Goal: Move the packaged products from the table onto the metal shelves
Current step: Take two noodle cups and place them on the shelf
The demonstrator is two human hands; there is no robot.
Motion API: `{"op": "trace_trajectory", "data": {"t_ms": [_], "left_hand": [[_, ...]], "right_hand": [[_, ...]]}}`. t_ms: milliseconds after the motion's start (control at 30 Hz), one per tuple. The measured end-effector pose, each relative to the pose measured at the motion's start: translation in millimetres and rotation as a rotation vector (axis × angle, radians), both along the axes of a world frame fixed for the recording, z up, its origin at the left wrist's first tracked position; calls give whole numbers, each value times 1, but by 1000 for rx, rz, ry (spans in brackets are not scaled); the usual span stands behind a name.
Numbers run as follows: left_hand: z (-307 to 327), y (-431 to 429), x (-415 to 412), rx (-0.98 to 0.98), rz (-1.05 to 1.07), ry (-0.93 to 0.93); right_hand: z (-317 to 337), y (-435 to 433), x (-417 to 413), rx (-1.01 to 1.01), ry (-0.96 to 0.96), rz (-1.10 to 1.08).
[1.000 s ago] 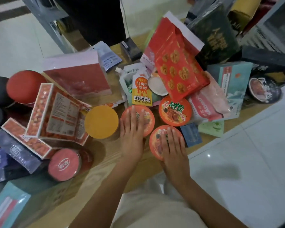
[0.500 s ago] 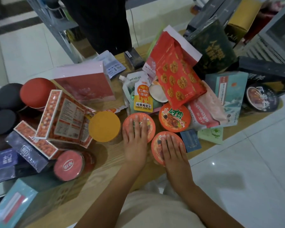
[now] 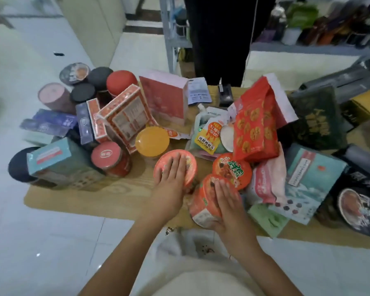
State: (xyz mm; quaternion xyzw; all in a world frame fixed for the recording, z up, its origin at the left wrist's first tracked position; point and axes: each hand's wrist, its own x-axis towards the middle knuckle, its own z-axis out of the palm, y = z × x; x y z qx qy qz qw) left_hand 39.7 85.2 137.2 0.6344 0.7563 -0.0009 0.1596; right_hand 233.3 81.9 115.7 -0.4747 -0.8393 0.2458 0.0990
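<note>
Lying flat on the lid of the left noodle cup [image 3: 186, 161], the left hand [image 3: 169, 180] has straight fingers and does not close around it; its thumb is hidden. The right hand [image 3: 225, 202] grasps the right noodle cup [image 3: 201, 206], which is tipped toward the person, with the palm over its lid. Both cups are at the near edge of the wooden table [image 3: 107, 199], directly under the hands. The metal shelves [image 3: 169, 39] are well apart, beyond the pile, so the carry probably goes forward and up. The cups are round and tapered, with glossy orange print and thin lids that look easy to dent.
</note>
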Motion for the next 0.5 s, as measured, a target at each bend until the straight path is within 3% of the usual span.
{"op": "trace_trajectory", "data": {"t_ms": [300, 500], "left_hand": [[43, -102, 50, -78, 453, 47], [75, -212, 45, -139, 839, 122]], "right_hand": [[42, 16, 9, 348, -136, 538], [70, -34, -53, 457, -27, 884]]}}
